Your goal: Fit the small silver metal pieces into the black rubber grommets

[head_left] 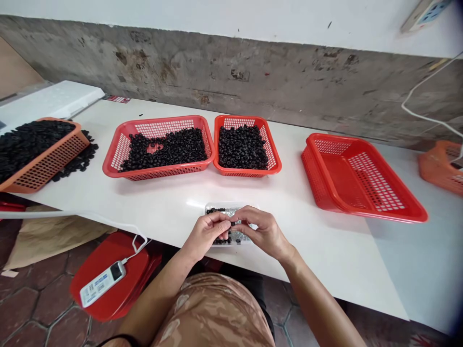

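One small black piece (232,224) sits pinched between your left hand (207,233) and right hand (263,229), fingertips together, over the clear tray (231,204) near the front edge of your desk (162,207). Squeeze unevenly and it could pop loose, perhaps off that edge

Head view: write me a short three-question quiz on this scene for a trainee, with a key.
1. Pick one. The left hand and right hand meet over:
a) the floor
b) the tray
c) the socket

2. True or false: the white device lies on the red stool.

3. Fill in the colour: loose black rings lie on the table beside the ____ basket at far left.

Key: 1 b; 2 true; 3 orange.
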A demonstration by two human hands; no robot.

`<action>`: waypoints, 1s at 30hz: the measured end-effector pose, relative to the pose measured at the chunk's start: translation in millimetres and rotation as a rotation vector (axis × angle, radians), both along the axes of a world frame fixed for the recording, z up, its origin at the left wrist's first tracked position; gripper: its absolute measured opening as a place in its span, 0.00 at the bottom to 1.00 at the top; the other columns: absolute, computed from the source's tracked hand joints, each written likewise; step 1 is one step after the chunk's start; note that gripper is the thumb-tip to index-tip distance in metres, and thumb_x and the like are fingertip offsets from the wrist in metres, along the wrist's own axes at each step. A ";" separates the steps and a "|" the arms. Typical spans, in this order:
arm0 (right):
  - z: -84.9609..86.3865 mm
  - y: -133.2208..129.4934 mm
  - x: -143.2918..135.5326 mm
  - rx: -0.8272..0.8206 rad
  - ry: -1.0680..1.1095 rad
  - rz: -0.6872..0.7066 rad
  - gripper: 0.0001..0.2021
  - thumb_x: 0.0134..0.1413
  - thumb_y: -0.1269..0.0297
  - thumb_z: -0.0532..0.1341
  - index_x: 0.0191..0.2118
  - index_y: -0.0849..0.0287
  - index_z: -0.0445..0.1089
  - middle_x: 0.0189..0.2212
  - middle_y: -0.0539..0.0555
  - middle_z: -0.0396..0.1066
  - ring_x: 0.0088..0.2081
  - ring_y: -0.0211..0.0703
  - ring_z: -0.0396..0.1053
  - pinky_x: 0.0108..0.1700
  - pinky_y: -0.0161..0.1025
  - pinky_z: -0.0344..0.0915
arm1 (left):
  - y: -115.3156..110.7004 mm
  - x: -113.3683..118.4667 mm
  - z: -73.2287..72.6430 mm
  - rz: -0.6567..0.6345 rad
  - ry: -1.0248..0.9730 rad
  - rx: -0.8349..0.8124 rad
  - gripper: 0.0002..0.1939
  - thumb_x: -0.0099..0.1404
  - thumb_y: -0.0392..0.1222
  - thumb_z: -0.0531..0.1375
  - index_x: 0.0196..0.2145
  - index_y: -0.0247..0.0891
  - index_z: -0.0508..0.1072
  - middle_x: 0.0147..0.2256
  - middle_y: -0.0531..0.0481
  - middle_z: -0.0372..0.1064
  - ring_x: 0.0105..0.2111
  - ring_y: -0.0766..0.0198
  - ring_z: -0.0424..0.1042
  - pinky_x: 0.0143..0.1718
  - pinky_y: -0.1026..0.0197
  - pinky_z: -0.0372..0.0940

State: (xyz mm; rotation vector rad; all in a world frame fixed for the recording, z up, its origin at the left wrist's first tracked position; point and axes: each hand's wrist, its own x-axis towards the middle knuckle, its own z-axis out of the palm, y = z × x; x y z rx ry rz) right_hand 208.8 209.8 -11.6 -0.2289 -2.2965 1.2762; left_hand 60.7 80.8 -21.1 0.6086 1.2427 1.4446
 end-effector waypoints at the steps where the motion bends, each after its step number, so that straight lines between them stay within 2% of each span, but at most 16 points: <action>1: 1.8 -0.1 0.6 0.030 0.004 0.013 0.09 0.67 0.62 0.60 0.47 0.57 0.75 0.38 0.55 0.74 0.39 0.40 0.73 0.41 0.36 0.70 | 0.1 0.1 -0.4 -0.003 -0.012 -0.002 0.18 0.60 0.53 0.69 0.35 0.33 0.78 0.22 0.53 0.68 0.24 0.68 0.64 0.29 0.64 0.60; 4: 6.4 -1.5 1.9 0.116 -0.004 0.016 0.10 0.69 0.64 0.57 0.49 0.56 0.74 0.39 0.56 0.75 0.41 0.41 0.73 0.43 0.38 0.71 | 0.6 0.1 -3.1 -0.014 -0.055 -0.007 0.17 0.60 0.52 0.69 0.35 0.33 0.78 0.22 0.53 0.67 0.24 0.68 0.64 0.29 0.64 0.59; 8: 9.9 -6.1 2.6 0.172 -0.003 -0.051 0.08 0.69 0.65 0.58 0.47 0.58 0.74 0.38 0.56 0.75 0.39 0.41 0.73 0.42 0.38 0.71 | 0.1 0.1 -5.1 -0.009 -0.091 -0.004 0.18 0.57 0.52 0.71 0.35 0.34 0.78 0.22 0.53 0.67 0.24 0.68 0.64 0.29 0.64 0.59; 14: 13.8 -11.0 3.9 0.339 -0.060 -0.056 0.11 0.71 0.65 0.55 0.52 0.56 0.72 0.43 0.57 0.76 0.44 0.43 0.74 0.47 0.41 0.70 | -0.7 0.9 -1.2 -0.020 0.039 0.041 0.17 0.61 0.54 0.68 0.33 0.34 0.80 0.23 0.52 0.66 0.24 0.67 0.64 0.29 0.63 0.61; 17: 14.0 -11.9 4.3 0.403 -0.054 -0.076 0.09 0.71 0.66 0.55 0.50 0.57 0.71 0.41 0.56 0.77 0.43 0.42 0.75 0.45 0.40 0.68 | -0.3 1.6 -2.4 0.000 0.054 0.055 0.17 0.60 0.54 0.69 0.35 0.35 0.81 0.25 0.52 0.66 0.25 0.67 0.65 0.28 0.64 0.61; 26: 8.6 -13.0 7.6 0.404 -0.061 -0.072 0.11 0.71 0.67 0.54 0.53 0.56 0.70 0.43 0.56 0.76 0.44 0.42 0.75 0.46 0.40 0.69 | -2.6 1.0 -1.9 -0.021 0.133 0.043 0.17 0.64 0.53 0.66 0.37 0.35 0.81 0.26 0.52 0.66 0.25 0.67 0.66 0.29 0.64 0.62; 30: 9.2 -13.8 6.4 0.357 -0.060 -0.114 0.10 0.71 0.67 0.54 0.50 0.56 0.71 0.41 0.56 0.77 0.43 0.43 0.75 0.45 0.41 0.69 | -1.6 1.9 -5.0 0.014 0.081 0.062 0.15 0.62 0.52 0.68 0.36 0.36 0.82 0.30 0.50 0.69 0.26 0.67 0.68 0.29 0.63 0.64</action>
